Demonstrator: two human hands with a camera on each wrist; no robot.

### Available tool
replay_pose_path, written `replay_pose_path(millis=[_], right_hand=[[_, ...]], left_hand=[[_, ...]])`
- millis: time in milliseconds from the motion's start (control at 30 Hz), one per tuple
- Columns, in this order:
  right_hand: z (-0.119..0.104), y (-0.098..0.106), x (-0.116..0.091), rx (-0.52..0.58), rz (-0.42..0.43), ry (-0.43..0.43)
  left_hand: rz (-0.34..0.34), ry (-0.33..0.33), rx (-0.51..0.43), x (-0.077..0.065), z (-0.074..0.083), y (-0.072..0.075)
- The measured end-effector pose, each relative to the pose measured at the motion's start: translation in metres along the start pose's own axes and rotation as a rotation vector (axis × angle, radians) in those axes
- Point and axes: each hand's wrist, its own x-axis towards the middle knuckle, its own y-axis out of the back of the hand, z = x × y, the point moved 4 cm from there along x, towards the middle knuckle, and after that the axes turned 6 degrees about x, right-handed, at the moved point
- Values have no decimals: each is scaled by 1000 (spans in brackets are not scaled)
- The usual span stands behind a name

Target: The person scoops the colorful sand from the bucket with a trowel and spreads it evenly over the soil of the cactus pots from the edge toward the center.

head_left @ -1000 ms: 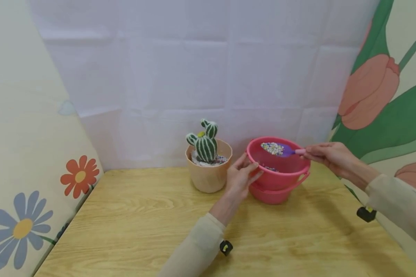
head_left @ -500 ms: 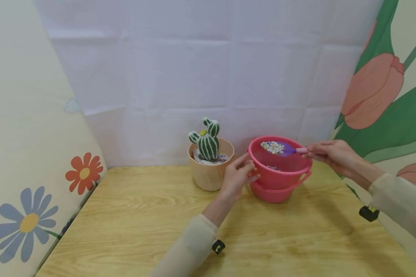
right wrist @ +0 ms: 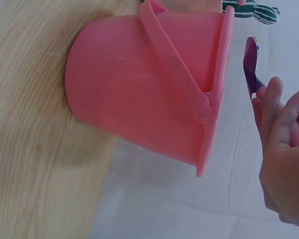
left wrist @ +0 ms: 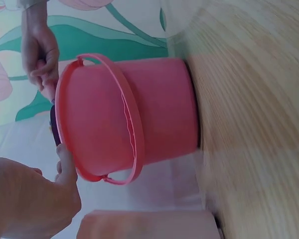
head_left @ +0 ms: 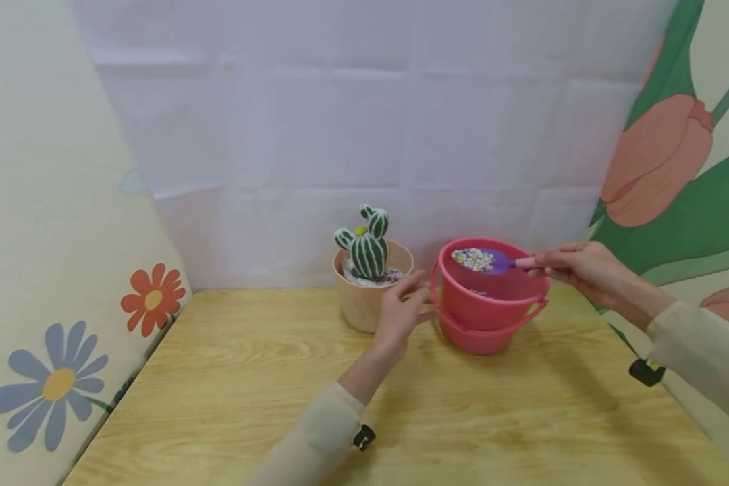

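My right hand (head_left: 589, 273) grips the pink handle of a small trowel with a purple blade (head_left: 501, 262). Its scoop bears a heap of multicoloured pebbles (head_left: 472, 260), level over the mouth of the pink bucket (head_left: 492, 317). More pebbles show at the bottom inside. In the right wrist view, the trowel (right wrist: 250, 62) stands just above the bucket's rim. My left hand (head_left: 399, 312) is between the bucket and a peach flowerpot (head_left: 355, 304), its fingers loosely extended and holding nothing. A striped green knitted cactus (head_left: 369, 256) stands in the pot, with white material and some pebbles at its base.
Both containers stand near the back of a wooden table (head_left: 249, 378). A white cloth (head_left: 316, 135) hangs behind them. The bucket's handle (left wrist: 131, 119) hangs down its front side. Walls painted with flowers flank the table.
My left hand has come off the bucket's rim and moved left toward the flowerpot. The bucket's handle side is more exposed. The loaded trowel stays over the bucket, shifting only slightly.
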Motion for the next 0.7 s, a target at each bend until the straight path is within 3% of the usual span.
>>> replay_pose_path(millis=[333,500,700], right_hand=[[-6,-18,6,-2,13,-12],[-4,-33,15,-49,-3,-24],[-1,-46,22,-29,-12,-39]], left_hand=[[71,-193,107,-9,20,38],[161,-248,258,-13,26,66],[303,-418,388,-9,35,103]])
